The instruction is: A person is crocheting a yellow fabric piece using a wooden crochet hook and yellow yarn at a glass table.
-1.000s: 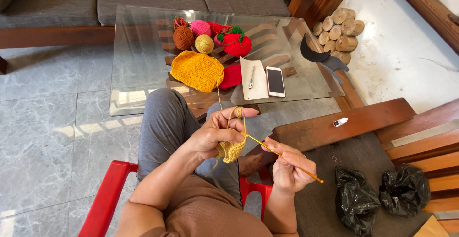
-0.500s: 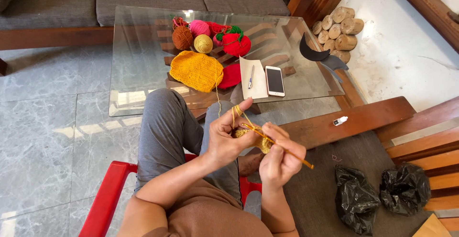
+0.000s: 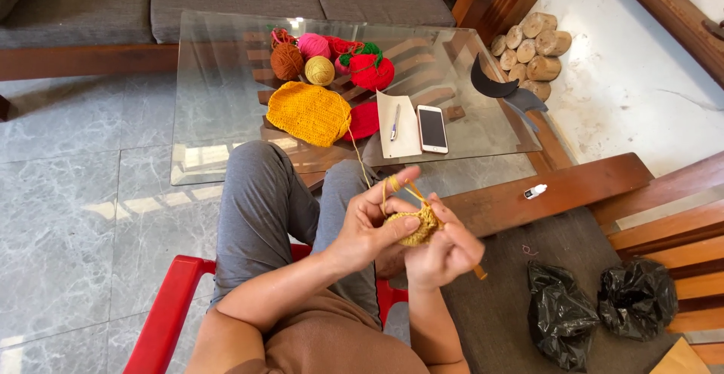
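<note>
- We see the left hand (image 3: 369, 227) closed around a small mustard-yellow crocheted piece (image 3: 416, 225), thumb across its front, index finger raised with a strand of yellow yarn (image 3: 360, 159) looped over it.
- The right hand (image 3: 445, 246) pinches the same piece from the other side and grips a thin wooden crochet hook (image 3: 478, 272), whose butt end pokes out below the fist; the hook's tip is hidden in the work.
- The crocheted piece sits between both hands, over the knees in grey trousers (image 3: 264, 208), just short of the near edge of the glass-topped surface (image 3: 219, 118).
- The yarn strand runs up from the piece, crosses that near edge and ends beside a flat orange-yellow crocheted pad (image 3: 308, 112) on the surface.
- Beyond the pad, toward the far edge, lie a brown yarn ball (image 3: 286, 61), a pink one (image 3: 313, 44), a pale yellow one (image 3: 320, 71) and a red-and-green crocheted piece (image 3: 371, 71).
- To the right of the pad sit a white paper pad with a pen (image 3: 398, 115) and a white smartphone (image 3: 432, 128); the left half of the glass is bare.
- Right of the hands, a dark bench cushion (image 3: 498, 306) carries two black plastic bags (image 3: 596, 310), well apart from the hook.
- A red plastic chair (image 3: 166, 314) frames the near-left side; grey marble floor (image 3: 83, 193) lies open to the left of the surface.
</note>
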